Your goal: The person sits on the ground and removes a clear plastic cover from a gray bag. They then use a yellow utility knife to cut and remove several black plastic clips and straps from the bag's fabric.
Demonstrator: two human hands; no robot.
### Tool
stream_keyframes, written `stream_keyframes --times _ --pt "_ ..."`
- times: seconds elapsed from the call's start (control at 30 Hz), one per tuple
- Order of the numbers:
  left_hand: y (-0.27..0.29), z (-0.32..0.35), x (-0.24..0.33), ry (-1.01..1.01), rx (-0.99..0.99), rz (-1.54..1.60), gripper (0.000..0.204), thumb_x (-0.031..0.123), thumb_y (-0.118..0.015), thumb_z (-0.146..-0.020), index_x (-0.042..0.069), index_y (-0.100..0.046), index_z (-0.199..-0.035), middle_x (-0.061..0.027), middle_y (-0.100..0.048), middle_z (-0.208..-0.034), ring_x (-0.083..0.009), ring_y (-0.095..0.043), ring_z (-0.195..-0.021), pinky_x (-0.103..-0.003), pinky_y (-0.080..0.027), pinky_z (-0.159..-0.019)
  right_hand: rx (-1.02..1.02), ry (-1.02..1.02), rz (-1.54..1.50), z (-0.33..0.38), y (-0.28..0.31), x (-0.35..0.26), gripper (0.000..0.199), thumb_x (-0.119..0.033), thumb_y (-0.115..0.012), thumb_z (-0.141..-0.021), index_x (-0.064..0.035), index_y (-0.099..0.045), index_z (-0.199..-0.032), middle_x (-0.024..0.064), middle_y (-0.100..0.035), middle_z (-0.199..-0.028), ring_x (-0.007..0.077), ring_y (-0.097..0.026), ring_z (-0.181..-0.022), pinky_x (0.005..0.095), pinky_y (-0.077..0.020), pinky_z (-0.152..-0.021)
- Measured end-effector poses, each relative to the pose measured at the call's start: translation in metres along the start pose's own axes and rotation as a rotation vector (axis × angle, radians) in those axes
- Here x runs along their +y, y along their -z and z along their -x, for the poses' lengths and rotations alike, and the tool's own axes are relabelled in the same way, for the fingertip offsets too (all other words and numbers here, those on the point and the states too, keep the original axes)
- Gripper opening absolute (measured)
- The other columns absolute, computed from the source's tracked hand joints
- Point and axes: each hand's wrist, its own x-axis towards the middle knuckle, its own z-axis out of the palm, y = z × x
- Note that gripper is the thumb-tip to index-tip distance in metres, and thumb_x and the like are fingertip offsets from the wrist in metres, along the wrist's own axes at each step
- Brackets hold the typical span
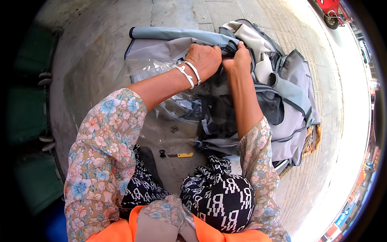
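A large grey fabric cover (288,121) with dark edging lies crumpled on the ground, with black mesh (269,107) among its folds. My left hand (204,60), two white bands on its wrist, is closed in a fist at the far part of the cover. Close beside it, my right hand (238,58) grips bunched black material (229,47), thumb upward. The bunch runs between both hands; the left fingertips are turned away from view. Beneath my left forearm spreads a clear plastic sheet (177,105), partly over the mesh.
Near my feet lie a yellow-handled utility knife (185,155), its blade out, and a small black piece (162,153). Green containers (36,80) line the left side. A brown object (314,139) shows under the cover's right edge. A red vehicle (331,7) stands at the far right.
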Motion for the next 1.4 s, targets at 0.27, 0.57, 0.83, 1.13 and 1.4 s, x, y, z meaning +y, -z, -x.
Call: stream_keyframes --times 0.27,0.57,0.83,1.13,1.4 --pt "0.024 0.006 0.005 -0.048 -0.249 0.467 0.029 0.026 -0.051 -0.093 0.004 -0.063 -0.077 -0.0186 -0.063 -0.067 -0.0367 -0.065 -0.067 -0.045 -0.054 -0.061 0.509 0.080 0.153 -0.069 -0.001 -0.007 0.033 -0.031 -0.061 -0.091 -0.0011 -0.061 -0.106 0.0094 -0.061 -0.104 0.0209 -0.059 -0.091 0.0406 -0.0515 -0.075" --pt "0.112 0.136 -0.141 -0.189 -0.351 0.988 0.030 0.016 -0.055 -0.088 0.002 -0.045 -0.063 -0.0095 -0.040 -0.054 -0.0245 -0.043 -0.045 -0.036 -0.034 -0.046 0.241 0.139 0.048 -0.071 0.032 -0.104 0.036 -0.035 -0.062 -0.090 -0.0013 -0.063 -0.104 0.0089 -0.063 -0.099 0.0210 -0.061 -0.088 0.0402 -0.0515 -0.073" --pt "0.034 0.265 -0.332 1.069 0.218 1.002 0.034 0.030 -0.060 -0.092 0.014 -0.046 -0.066 0.0049 -0.035 -0.052 -0.0056 -0.032 -0.041 -0.022 -0.024 -0.040 0.179 0.030 0.220 -0.076 0.049 -0.097 0.038 -0.038 -0.063 -0.089 -0.0016 -0.064 -0.102 0.0085 -0.064 -0.094 0.0211 -0.062 -0.084 0.0399 -0.0515 -0.072" --pt "0.046 0.122 -0.168 0.138 0.313 0.070 0.059 0.041 -0.069 -0.083 0.006 -0.053 -0.128 -0.0151 -0.053 -0.131 -0.0325 -0.043 -0.129 -0.042 -0.037 -0.104 0.088 0.918 2.025 0.033 0.020 -0.138 0.054 -0.048 -0.058 -0.090 0.0027 -0.064 -0.073 0.0162 -0.059 -0.060 0.0326 -0.059 -0.059 0.0380 -0.0441 -0.059" --pt "0.011 0.082 -0.084 0.090 -0.301 0.326 0.036 0.041 -0.066 -0.084 0.005 -0.059 -0.085 -0.0151 -0.064 -0.076 -0.0342 -0.063 -0.077 -0.046 -0.049 -0.070 -0.942 1.477 1.734 0.069 0.005 0.042 0.026 -0.030 -0.057 -0.093 -0.0038 -0.059 -0.090 0.0134 -0.060 -0.084 0.0316 -0.059 -0.081 0.0405 -0.0463 -0.074"
